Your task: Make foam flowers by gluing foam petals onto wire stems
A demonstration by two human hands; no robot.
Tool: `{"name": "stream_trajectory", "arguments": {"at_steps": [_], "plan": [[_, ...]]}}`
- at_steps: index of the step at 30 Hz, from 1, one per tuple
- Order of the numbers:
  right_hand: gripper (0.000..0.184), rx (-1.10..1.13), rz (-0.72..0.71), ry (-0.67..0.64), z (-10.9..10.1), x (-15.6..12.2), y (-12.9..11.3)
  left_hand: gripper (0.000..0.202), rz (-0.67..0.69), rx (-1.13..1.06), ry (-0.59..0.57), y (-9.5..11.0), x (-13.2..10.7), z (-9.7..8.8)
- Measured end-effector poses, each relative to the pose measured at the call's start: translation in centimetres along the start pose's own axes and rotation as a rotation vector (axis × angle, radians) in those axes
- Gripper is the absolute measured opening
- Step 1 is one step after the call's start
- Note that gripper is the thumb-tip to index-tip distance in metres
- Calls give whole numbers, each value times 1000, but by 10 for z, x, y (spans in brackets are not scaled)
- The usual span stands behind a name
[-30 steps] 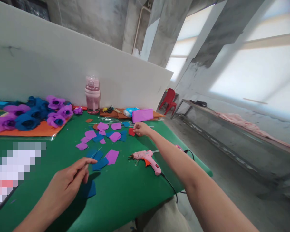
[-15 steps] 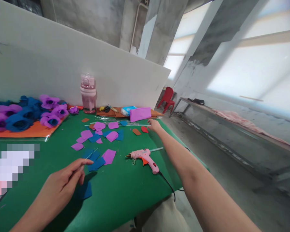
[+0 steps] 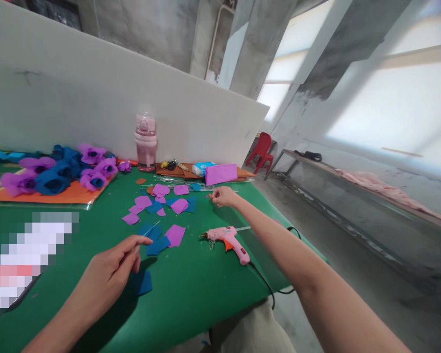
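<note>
My left hand (image 3: 108, 274) hovers over the green table (image 3: 191, 294) near its front, thumb and forefinger pinched on a thin metal wire (image 3: 151, 229) that points up-right. Its tip is over cut blue and purple paper pieces (image 3: 165, 240). My right hand (image 3: 224, 196) reaches far across the table with its fingers closed; a small orange-brown paper scrap (image 3: 210, 196) shows at the fingertips. Between the hands lies a pink glue gun (image 3: 228, 238), nozzle to the left, its black cord running off the table edge.
Purple and blue paper flowers (image 3: 59, 171) lie on an orange sheet at the back left. A pink bottle (image 3: 146, 142), a purple paper roll (image 3: 221, 174), loose wires (image 3: 191, 185) and small items line the white board. A red chair (image 3: 260, 152) and a long bench stand to the right.
My right hand moved right to the table's far edge, then came back left and closed its fingers. The red and brown scraps that lay beside it are gone from the table. The left hand hardly moved.
</note>
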State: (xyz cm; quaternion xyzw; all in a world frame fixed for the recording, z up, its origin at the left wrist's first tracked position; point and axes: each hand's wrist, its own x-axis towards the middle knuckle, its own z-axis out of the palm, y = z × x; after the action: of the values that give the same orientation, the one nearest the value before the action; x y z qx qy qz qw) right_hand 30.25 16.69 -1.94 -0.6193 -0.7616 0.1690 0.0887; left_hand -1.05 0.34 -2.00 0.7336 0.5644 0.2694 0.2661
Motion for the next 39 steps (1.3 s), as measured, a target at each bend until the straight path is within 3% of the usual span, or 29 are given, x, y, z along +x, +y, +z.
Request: {"name": "stream_trajectory", "arguments": {"at_steps": [4, 7, 9, 11, 13, 21, 25, 29, 39], "plan": [[12, 144, -105, -155, 7, -15, -40, 35, 29, -20, -4, 0, -1, -2], [20, 286, -268, -282, 8, -20, -67, 36, 31, -27, -6, 1, -3, -3], [23, 289, -253, -217, 5, -14, -74, 36, 36, -34, 3, 1, -3, -3], [18, 194, -137, -83, 3, -2, -74, 35, 46, -41, 6, 1, -3, -3], [14, 121, -67, -29, 5, 13, -71, 35, 54, -49, 7, 1, -3, -3], [15, 4, -106, 20, 30, 42, -76, 34, 56, -78, -17, 11, -4, -2], [9, 68, -124, -8, 24, 39, -75, 36, 59, -87, -22, 11, -4, -3], [18, 105, -110, -10, 19, 36, -74, 36, 58, -105, -22, 12, -5, -2], [18, -22, -117, -39, -3, 39, -51, 35, 61, -141, -27, 10, -8, -3]]}}
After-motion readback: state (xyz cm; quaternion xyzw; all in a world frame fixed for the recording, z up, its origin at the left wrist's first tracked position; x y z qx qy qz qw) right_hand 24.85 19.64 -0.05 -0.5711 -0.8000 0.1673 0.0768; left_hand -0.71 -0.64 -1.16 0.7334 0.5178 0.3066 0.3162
